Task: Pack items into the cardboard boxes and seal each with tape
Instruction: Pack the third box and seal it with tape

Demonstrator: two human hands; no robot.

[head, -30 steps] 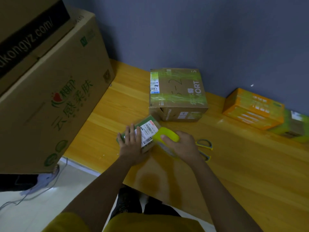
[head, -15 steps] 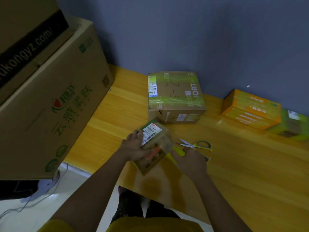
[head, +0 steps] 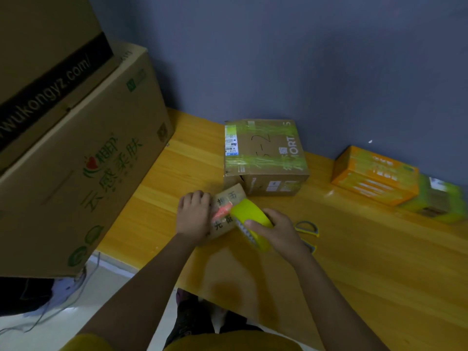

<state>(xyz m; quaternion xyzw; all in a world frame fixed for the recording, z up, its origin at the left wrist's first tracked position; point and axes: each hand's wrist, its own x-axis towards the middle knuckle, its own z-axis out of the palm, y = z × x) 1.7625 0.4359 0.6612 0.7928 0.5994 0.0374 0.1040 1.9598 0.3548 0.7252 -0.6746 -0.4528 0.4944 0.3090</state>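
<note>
My left hand [head: 193, 215] grips the small box [head: 226, 214] at its left end, fingers curled over the edge, holding it just above the bench [head: 379, 262] near the front edge. My right hand [head: 277, 230] grips the yellow tape roll [head: 249, 221], thumb across its outer face, with the roll touching the box's right side.

Procedure for the step in hand, as I judge it, sealing this box:
1. Keep the left hand clamped so the box cannot turn under the pull of the tape.
2. Hold the roll close to the cardboard; a long free run of tape would probably twist or stick to itself.
3. Press the strip flat over the seam before cutting.
4. Cut with the scissors [head: 307, 228], which lie on the bench just right of my right hand, partly hidden by it.

Readable markings: the small box carries large Chinese characters and a red patch, too blurred to read. The taped box [head: 263, 155] behind shows handwritten "-2", printed "ORT" and a barcode label. The big carton [head: 83, 158] at left has green Chinese print; the carton [head: 45, 59] stacked on it reads "wukongyz.com/".
</note>
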